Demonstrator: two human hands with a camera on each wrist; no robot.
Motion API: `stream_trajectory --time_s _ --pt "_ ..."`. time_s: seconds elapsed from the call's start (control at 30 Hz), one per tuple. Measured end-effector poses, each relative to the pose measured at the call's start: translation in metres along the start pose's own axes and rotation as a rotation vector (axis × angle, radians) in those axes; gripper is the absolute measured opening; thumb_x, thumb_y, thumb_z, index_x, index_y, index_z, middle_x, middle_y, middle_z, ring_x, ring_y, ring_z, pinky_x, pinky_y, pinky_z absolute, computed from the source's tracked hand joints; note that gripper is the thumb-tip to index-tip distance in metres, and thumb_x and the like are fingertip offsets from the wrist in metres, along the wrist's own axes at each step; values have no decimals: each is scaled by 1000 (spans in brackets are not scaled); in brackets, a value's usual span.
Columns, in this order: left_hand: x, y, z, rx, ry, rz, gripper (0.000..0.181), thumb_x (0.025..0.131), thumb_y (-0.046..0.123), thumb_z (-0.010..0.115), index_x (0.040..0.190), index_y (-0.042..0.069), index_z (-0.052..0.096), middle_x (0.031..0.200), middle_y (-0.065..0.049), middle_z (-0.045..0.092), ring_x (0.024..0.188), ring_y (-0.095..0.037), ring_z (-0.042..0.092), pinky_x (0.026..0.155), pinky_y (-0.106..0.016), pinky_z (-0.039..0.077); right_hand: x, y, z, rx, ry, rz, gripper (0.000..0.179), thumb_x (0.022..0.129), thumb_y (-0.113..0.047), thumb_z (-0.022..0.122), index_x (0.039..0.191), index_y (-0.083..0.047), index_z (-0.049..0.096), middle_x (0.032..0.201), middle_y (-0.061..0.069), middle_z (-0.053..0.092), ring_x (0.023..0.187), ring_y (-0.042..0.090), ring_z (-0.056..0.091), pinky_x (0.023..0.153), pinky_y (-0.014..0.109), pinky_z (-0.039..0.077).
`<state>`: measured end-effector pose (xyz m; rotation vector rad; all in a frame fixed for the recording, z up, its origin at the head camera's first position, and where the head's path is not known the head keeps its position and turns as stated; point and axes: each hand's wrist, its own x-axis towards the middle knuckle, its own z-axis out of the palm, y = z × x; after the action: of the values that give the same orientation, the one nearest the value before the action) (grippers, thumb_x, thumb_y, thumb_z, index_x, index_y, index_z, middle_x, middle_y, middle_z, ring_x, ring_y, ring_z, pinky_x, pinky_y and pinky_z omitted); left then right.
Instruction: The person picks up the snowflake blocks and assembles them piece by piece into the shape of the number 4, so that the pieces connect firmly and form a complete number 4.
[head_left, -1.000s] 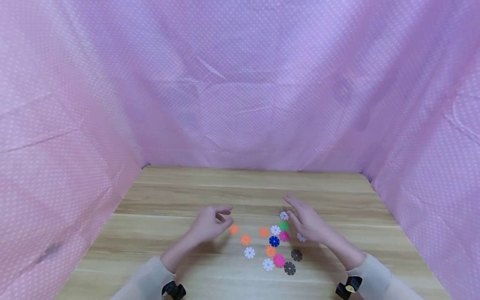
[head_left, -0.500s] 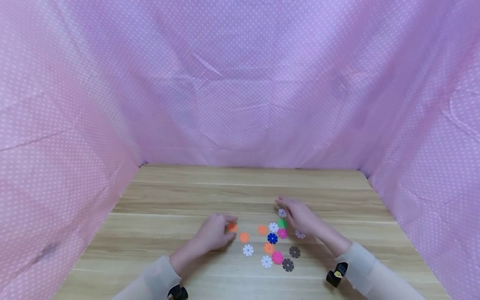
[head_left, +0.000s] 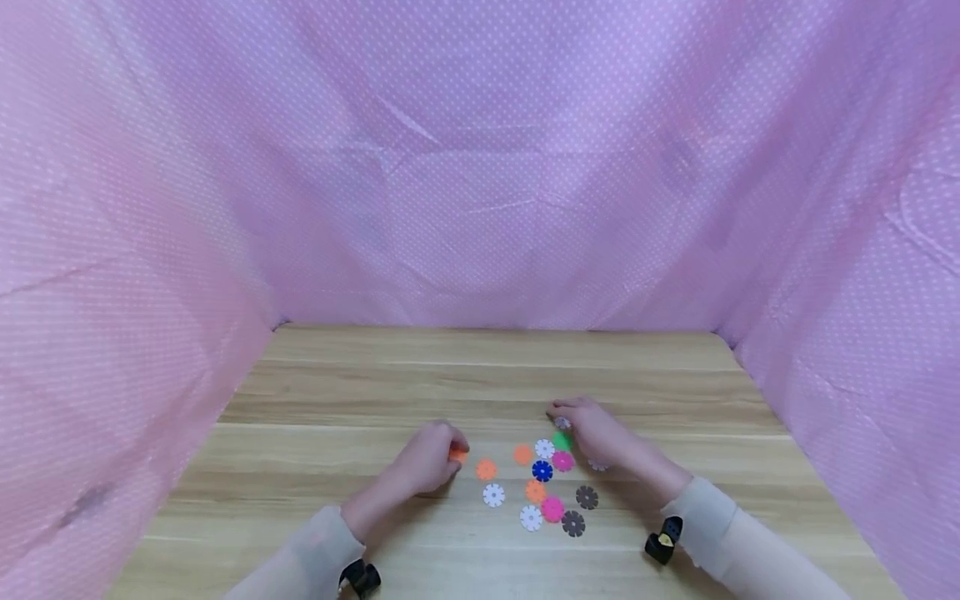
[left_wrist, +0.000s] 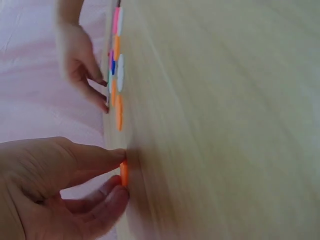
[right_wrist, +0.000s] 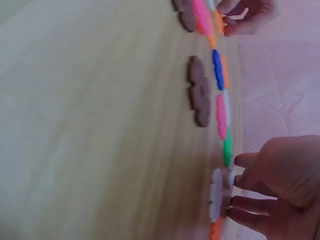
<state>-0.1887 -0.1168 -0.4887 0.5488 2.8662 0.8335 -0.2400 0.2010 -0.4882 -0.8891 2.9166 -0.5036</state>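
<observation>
My left hand [head_left: 431, 458] pinches an orange snowflake building disc [left_wrist: 124, 174] by its rim, thumb on one side and fingers on the other, low at the tabletop. Over on the right, my right hand [head_left: 600, 433] reaches down over a white snowflake disc [head_left: 562, 423], its thumb and fingertips at the rim. Part of that disc is hidden by the hand. A green disc [head_left: 561, 441] lies just in front of it. Another white disc [right_wrist: 216, 195] shows close to my right fingers in the right wrist view, mostly covered by the forearm in the head view.
Between the hands lie several flat discs: orange [head_left: 486, 469], white [head_left: 493, 495], blue [head_left: 542, 471], pink [head_left: 552, 509] and brown [head_left: 587, 497]. They rest on a wood-grain table [head_left: 360, 375]. Pink dotted cloth [head_left: 480, 208] hangs around its back and sides.
My left hand has come down over the orange disc and its fingers have closed on the rim. My right hand has lowered and moved left over the white disc, with its fingers drawn in.
</observation>
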Motion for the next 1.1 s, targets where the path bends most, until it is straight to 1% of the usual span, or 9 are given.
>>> stream_trajectory --time_s 0.1,0.23,0.33,0.43,0.5,0.63,0.77,0.93,1.1 --pt "3 1 -1 -25 -34 -27 20 90 0 81 109 1 74 108 -13 70 95 -22 66 83 -40 65 0 0 1 -30 11 -3 35 105 -2 59 139 -1 66 145 23 64 135 46 60 119 59 51" --pt "7 -1 -5 -33 -52 -46 20 89 2 84 104 3 72 102 -9 67 89 -18 60 75 -33 61 4 2 3 1 71 -26 25 100 2 66 124 2 74 121 20 73 117 39 70 107 51 62" --pt "8 -2 -7 -45 -60 -20 15 88 1 84 91 7 71 89 -3 64 80 -16 57 66 -27 55 6 6 1 19 82 -17 23 93 7 70 115 1 75 107 14 73 105 34 73 98 46 67" --pt "9 -5 -11 -70 -85 24 21 87 1 83 80 13 68 77 2 60 70 -12 54 58 -22 48 8 11 -2 57 54 23 25 88 8 73 112 -1 74 104 10 70 101 30 71 95 46 67" --pt "7 -8 -14 -101 -96 36 24 86 0 84 75 15 68 73 4 60 66 -10 54 55 -20 47 10 14 -4 103 32 55 23 89 8 73 109 -3 73 104 8 70 100 26 70 93 43 67" --pt "6 -12 -29 -174 -24 15 20 85 0 85 76 13 73 74 5 65 66 -7 58 56 -18 51 15 18 -8 242 22 78 17 93 5 69 105 -7 73 99 4 72 91 15 66 81 29 64" --pt "7 -7 -46 -225 64 5 7 90 2 82 87 7 80 80 1 74 73 -7 64 63 -18 58 18 13 -19 381 79 78 14 95 2 70 108 -2 73 94 6 73 83 12 65 72 19 60" --pt "13 7 -58 -296 143 39 5 94 2 78 96 5 82 89 -5 80 79 -9 71 70 -20 65 18 -2 -42 551 187 82 22 95 2 73 116 7 72 97 16 76 82 14 69 73 19 63" --pt "19 22 -65 -325 256 83 3 93 7 82 96 7 83 89 -5 81 80 -12 75 70 -22 67 17 -21 -64 693 224 112 26 97 -1 74 121 7 71 102 22 77 84 16 73 74 23 67"
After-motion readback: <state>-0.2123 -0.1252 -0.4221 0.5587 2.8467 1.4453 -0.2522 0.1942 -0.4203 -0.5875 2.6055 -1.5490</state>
